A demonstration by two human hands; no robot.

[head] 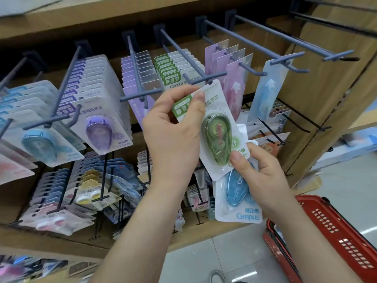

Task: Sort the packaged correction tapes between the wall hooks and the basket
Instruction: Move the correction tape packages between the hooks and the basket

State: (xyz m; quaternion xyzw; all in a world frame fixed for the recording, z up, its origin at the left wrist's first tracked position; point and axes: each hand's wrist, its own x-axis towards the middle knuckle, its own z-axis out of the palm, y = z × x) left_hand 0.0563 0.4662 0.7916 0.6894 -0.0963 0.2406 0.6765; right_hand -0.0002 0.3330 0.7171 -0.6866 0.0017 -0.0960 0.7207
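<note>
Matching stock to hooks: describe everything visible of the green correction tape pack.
The green correction tape pack is a white card with green label and clear blister over a teardrop-shaped green dispenser. It tilts, top by a hook. The left hand pinches its top; the right hand grips its lower edge and a blue pack behind.

basket (pixel 334 227): cut off by right and bottom edges
blue pack (pixel 239 201): top hidden behind green pack (pixel 216 135) and right hand (pixel 263 174)
</note>
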